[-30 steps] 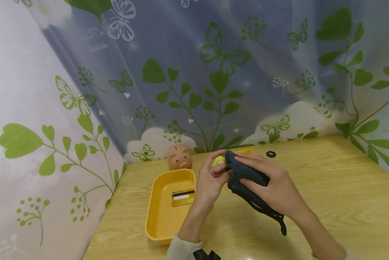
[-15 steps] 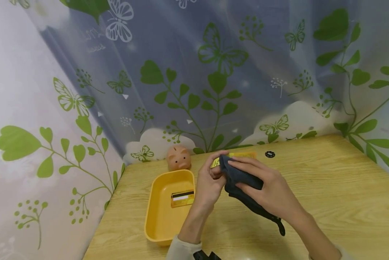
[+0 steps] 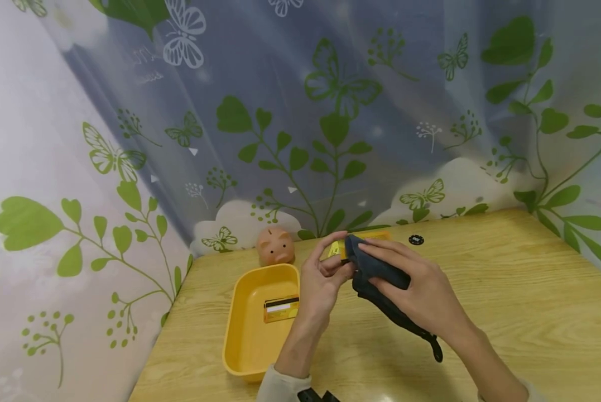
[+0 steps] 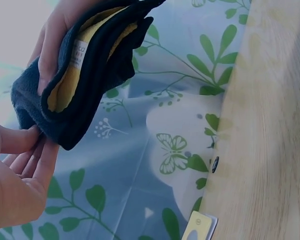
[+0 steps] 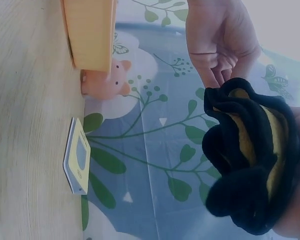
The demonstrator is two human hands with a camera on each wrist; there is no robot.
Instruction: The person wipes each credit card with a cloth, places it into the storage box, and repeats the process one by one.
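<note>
Both hands hold a dark blue soft cloth pouch (image 3: 380,271) above the table. A black cord or strap (image 3: 437,349) hangs from its lower end. In the left wrist view, the pouch (image 4: 90,100) shows layered folds with yellow lining and a white label (image 4: 80,53). My right hand (image 3: 426,285) grips its body, fingers on top and thumb below. My left hand (image 3: 320,290) pinches the near edge between thumb and fingers, with the index finger raised apart. From the right wrist, the wavy yellow-lined opening (image 5: 247,145) faces the camera; whether anything lies inside is hidden.
A yellow bin (image 3: 230,335) stands left on the wooden table (image 3: 506,290), holding a bank-card-like card (image 3: 282,309). Behind it sits a pink piggy bank (image 3: 276,247). A yellow booklet-like item (image 5: 77,157) lies at the back, and a black chip (image 3: 416,239) lies right of it.
The pouch shifts slightly left, then back right, staying in both hands. My left fingers adjust at its edge, and the index finger now stands further from it. The table things stay in place.
</note>
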